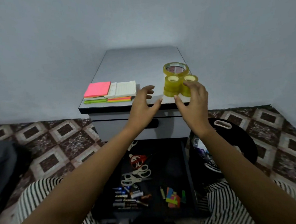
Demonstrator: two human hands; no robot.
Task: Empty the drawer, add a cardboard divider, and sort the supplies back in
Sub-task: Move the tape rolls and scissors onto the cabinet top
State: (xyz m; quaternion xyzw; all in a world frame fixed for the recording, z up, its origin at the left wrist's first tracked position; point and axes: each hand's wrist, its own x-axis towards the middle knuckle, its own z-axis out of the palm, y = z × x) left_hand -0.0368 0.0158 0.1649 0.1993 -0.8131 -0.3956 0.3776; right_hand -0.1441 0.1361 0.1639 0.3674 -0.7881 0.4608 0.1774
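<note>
Item: tape rolls (172,86), stacked at tabletop (132,64) front right. Right hand (193,100) is partly hiding them; I am not making out contact.
Hands: both spreading open, gripping nothing; left hand (144,101) is hovering over front edge.
Sticky notes (108,92) lying left.
Drawer (188,170) standing open below, holding scissors (138,169) and batteries (128,198); forearms crossing it.
Black bag (241,140) crowding its right side.

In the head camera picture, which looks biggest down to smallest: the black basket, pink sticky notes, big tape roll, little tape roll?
1. Black basket, though it sits nearer the camera.
2. Pink sticky notes and big tape roll: they look about alike, so no ranking.
3. Little tape roll.
</note>
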